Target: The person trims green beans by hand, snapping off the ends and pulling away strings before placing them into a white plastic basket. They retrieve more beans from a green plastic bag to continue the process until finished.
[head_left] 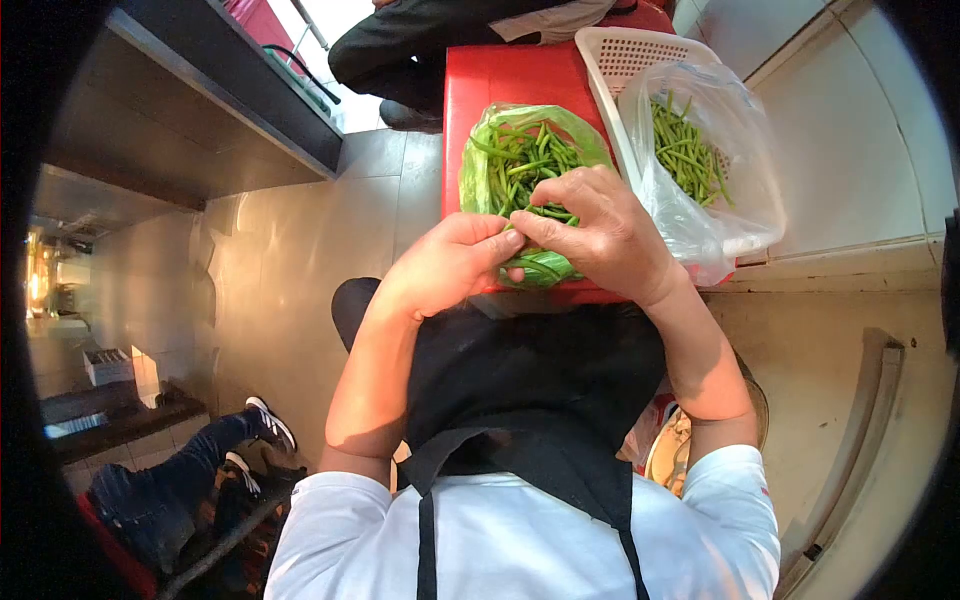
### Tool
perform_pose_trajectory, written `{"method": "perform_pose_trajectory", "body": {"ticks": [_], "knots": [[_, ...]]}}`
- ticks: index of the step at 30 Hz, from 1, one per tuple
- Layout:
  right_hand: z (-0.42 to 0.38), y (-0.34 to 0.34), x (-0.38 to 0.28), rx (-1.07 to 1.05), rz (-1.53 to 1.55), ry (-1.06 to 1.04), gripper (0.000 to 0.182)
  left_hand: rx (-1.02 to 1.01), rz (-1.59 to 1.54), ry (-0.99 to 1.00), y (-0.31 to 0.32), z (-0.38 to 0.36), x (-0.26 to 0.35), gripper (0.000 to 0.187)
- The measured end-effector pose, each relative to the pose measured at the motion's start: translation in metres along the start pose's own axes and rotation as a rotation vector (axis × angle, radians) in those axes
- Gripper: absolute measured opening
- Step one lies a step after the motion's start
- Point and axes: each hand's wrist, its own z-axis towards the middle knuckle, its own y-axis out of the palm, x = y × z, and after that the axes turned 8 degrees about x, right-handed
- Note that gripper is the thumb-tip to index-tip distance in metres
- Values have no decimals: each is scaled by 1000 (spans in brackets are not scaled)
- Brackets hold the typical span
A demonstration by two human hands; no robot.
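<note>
Green beans [520, 160] fill an open green plastic bag [476, 180] on a red surface [480, 80] in front of me. Over the near side of this bag, my left hand [455, 258] is closed, thumb against fingers, on a green bean that is mostly hidden. My right hand [610, 235] meets it there, its thumb and index finger pinching at the same bean. To the right, more cut green beans [690, 155] lie in a clear plastic bag [745, 120] set in a white perforated basket [625, 55].
Another person's dark-clothed leg [400, 60] is at the far side of the red surface. A tiled wall [830, 130] borders the basket on the right. At lower left, another person's leg and sneaker [270, 425] show. A dark counter [220, 70] stands at upper left.
</note>
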Motion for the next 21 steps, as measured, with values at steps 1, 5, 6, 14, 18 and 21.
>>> {"method": "perform_pose_trajectory", "body": {"ticks": [1, 5, 6, 14, 18, 21], "knots": [[0, -2, 0, -5, -19, -24, 23, -6, 12, -9, -1, -1, 1, 26], [-1, -7, -2, -17, -53, -111, 24, 24, -14, -18, 2, -8, 3, 26], [-2, -8, -2, -18, -63, -127, 24, 16, -18, -24, 1, -8, 3, 27], [-12, 8, -5, 67, -1, 39, 18, 45, 132, 5, 4, -4, 6, 26], [-24, 20, -8, 121, 234, 302, 21, 6, 105, 39, 3, -6, 5, 26], [-37, 34, -26, 228, 632, 847, 16, -12, -18, 10, 2, -7, 4, 26]]}}
